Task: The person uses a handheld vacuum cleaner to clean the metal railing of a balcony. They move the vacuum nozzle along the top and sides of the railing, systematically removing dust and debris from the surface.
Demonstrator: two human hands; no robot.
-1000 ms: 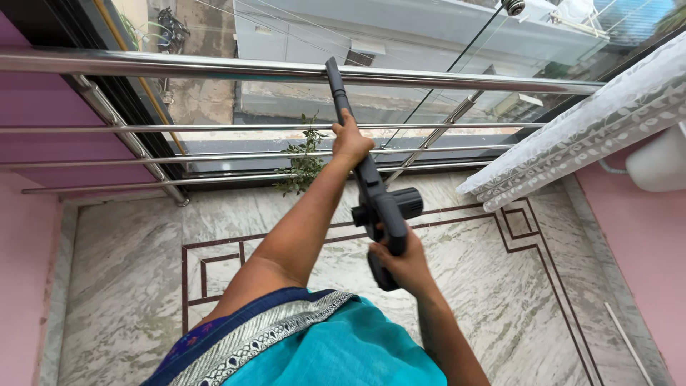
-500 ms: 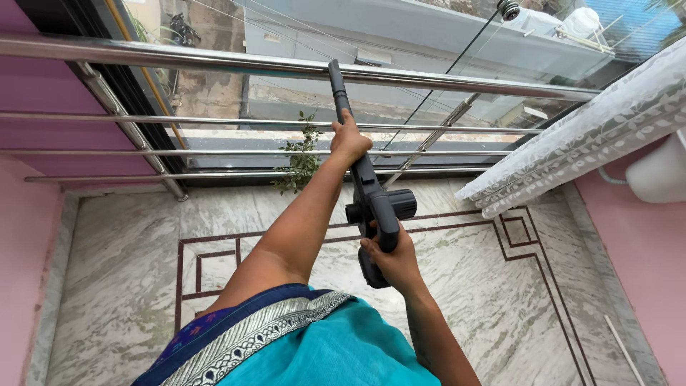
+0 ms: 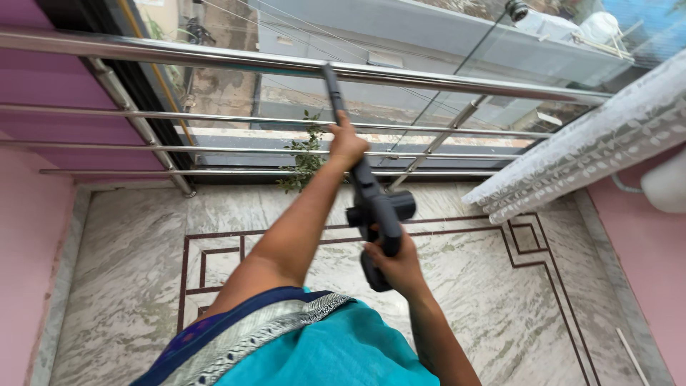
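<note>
Nearest me, my right hand (image 3: pixel 397 266) has its fingers wrapped tight around the grip of a black handheld vacuum (image 3: pixel 375 214), held above the marble floor (image 3: pixel 128 271). Further out, my left hand (image 3: pixel 347 143) is closed round the vacuum's long nozzle tube (image 3: pixel 334 89), whose tip points up at the steel railing (image 3: pixel 179 53). A small plant (image 3: pixel 306 154) stands by the floor's far edge, and a white lace curtain (image 3: pixel 600 139) hangs at the right.

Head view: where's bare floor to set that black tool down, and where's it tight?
Bare marble floor lies left of the arms, bordered by the pink wall and the railing. More lies right, below the white curtain. It is crowded at centre: left hand and right hand hold the black tool.
</note>
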